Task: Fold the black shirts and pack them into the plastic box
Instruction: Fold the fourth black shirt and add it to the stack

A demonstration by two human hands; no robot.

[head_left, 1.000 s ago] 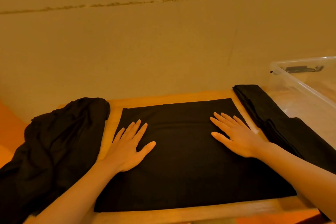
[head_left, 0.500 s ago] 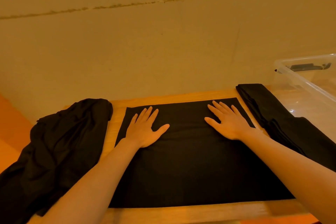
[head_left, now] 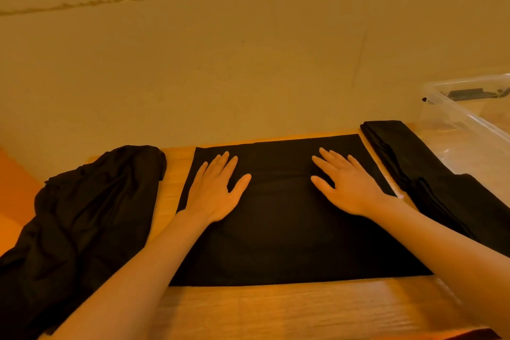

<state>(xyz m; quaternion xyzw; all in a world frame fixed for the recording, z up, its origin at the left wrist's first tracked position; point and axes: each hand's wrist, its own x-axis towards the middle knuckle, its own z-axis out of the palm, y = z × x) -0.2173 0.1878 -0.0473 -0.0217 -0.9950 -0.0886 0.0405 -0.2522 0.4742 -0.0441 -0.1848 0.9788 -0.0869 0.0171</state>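
Note:
A black shirt (head_left: 281, 229) lies flat as a folded rectangle in the middle of the wooden table (head_left: 276, 309). My left hand (head_left: 215, 188) presses flat on its far left part with fingers straight. My right hand (head_left: 347, 182) presses flat on its far right part, fingers spread. A small crease shows under the right thumb. A second black shirt (head_left: 430, 182), folded into a long strip, lies to the right against the clear plastic box (head_left: 469, 124). A crumpled pile of black shirts (head_left: 82, 215) sits at the left.
A plain beige wall (head_left: 248, 63) stands close behind the table. Inside the plastic box a small dark object (head_left: 466, 94) lies near the far side. An orange surface (head_left: 13, 188) shows left of the table.
Both hands have slid away from me along the shirt toward its far edge, staying flat. The view has shifted so more of the table's near edge shows.

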